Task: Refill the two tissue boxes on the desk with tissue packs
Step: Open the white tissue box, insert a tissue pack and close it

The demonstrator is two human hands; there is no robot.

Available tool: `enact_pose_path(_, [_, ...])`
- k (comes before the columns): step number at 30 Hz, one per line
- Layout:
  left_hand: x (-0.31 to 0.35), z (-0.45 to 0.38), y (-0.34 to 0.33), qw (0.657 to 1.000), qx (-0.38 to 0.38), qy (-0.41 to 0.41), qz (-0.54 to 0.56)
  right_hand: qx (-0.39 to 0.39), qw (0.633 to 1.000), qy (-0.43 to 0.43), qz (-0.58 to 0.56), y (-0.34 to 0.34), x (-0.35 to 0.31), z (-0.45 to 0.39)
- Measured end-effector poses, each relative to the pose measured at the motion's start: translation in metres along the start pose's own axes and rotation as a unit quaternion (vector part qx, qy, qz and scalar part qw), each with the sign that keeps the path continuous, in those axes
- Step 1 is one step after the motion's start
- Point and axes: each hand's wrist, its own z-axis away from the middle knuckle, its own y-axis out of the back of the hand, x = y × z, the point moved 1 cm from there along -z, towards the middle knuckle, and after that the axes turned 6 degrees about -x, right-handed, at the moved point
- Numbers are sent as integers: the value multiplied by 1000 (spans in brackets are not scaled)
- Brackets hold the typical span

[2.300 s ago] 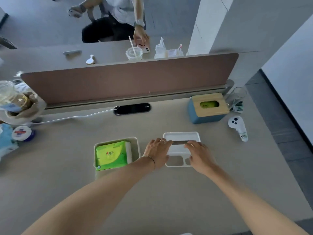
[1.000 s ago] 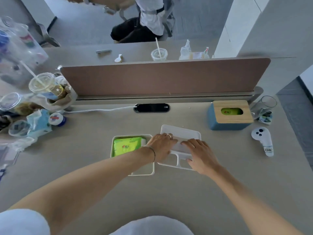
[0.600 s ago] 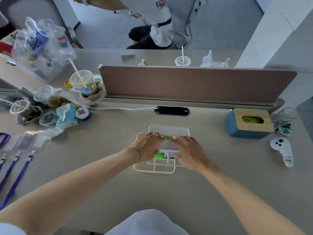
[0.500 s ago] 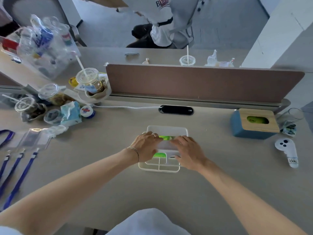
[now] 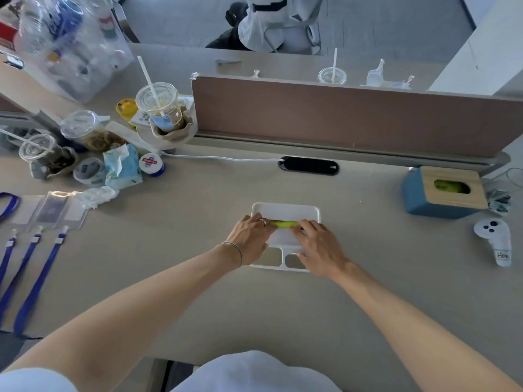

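White tissue box (image 5: 285, 212), mid-desk left of the blue box (image 5: 418, 198): lid pressed flat under left hand (image 5: 250, 239) and right hand (image 5: 318, 246), green pack (image 5: 283, 223) judged soft, light, best gripped edgewise.

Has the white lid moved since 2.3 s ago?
Yes. The white lid went left, from beside the open box onto it, farther from the blue box; only a green strip shows.
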Motion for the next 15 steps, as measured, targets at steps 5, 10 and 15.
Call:
enact_pose_path(5, [-2, -5, -2, 1000, -1, -7, 3, -3, 1000, -4, 3, -2, 4, 0])
enact_pose_path(10, [-1, -4, -3, 1000, 1, -5, 22, -9, 1000, -14, -8, -2, 2, -2])
enact_pose_path(15, [0, -3, -5, 999, 2, 5, 39, -17, 1000, -16, -18, -1, 2, -5])
